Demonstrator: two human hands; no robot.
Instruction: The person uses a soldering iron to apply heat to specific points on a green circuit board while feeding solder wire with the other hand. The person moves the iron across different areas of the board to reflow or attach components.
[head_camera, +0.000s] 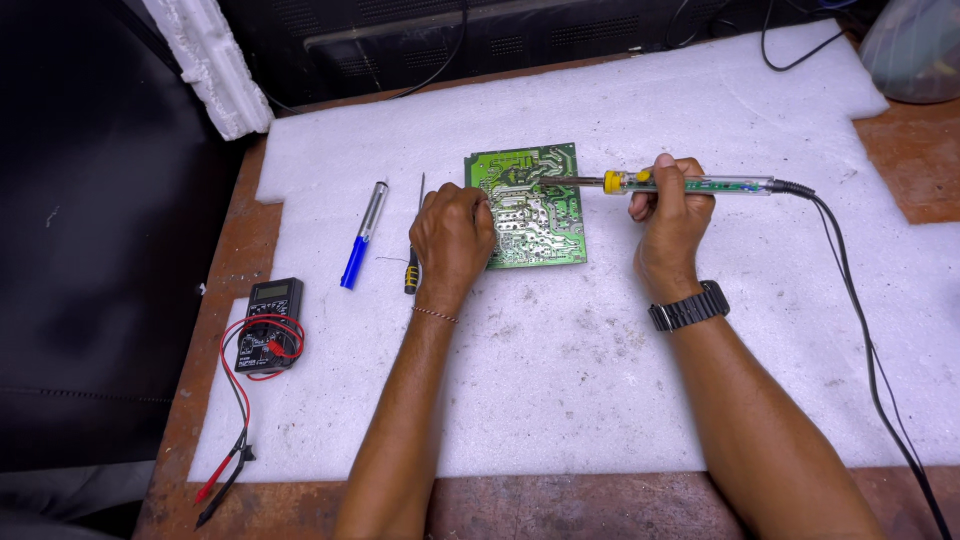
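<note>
On white foam (600, 380), one circuit board (540, 215), one soldering iron (690, 184).

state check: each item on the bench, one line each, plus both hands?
Board: flat on foam, solder side up.
Soldering iron: held level, tip over board, cord attached.
Left hand: resting on board's left edge.
Right hand: gripping iron.
Multimeter: lying flat, leads coiled on it, probes trailing.
Desoldering pump: lying loose on foam.
Screwdriver: lying beside left hand.
Foam: spread over table.
</note>
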